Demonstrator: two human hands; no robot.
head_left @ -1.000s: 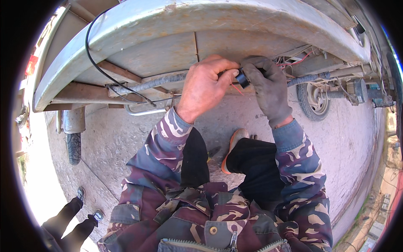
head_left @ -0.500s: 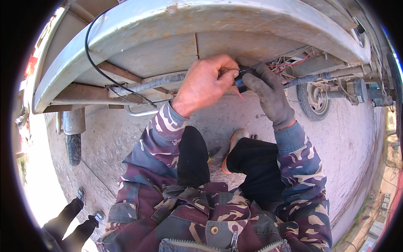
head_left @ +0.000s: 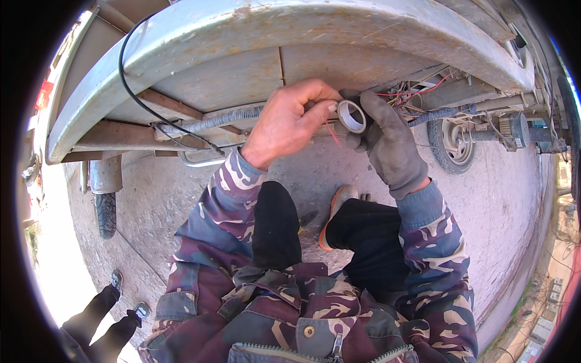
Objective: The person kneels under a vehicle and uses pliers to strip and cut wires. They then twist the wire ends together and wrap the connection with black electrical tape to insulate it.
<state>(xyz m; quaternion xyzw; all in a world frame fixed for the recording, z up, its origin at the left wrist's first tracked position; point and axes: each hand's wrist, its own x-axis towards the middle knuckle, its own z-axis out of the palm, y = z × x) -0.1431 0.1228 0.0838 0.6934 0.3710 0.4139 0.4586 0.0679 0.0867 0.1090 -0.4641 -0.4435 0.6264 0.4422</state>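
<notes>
My bare left hand (head_left: 285,123) is closed in a pinch below the metal frame, thumb and forefinger pressed together. A thin red wire (head_left: 332,132) hangs from beside those fingertips. In a grey work glove, my right hand (head_left: 394,142) grips a roll of tape (head_left: 344,118), its pale inner ring facing me. The roll sits right beside my left fingertips; the join between tape and wire is hidden by my fingers. More loose wires (head_left: 413,100), red and pale, stick out in a tangle behind the glove.
A curved, rust-marked metal frame (head_left: 200,39) arches over my hands. Wrapped conduit (head_left: 209,121) runs along its underside, and a black cable (head_left: 124,72) loops down at left. One wheel (head_left: 452,145) stands at right, another tyre (head_left: 106,215) at left. Someone's legs (head_left: 91,320) show lower left.
My right hand has turned the tape roll, so its open ring now faces me instead of its black side. The left hand has shifted slightly left and stays pinched.
</notes>
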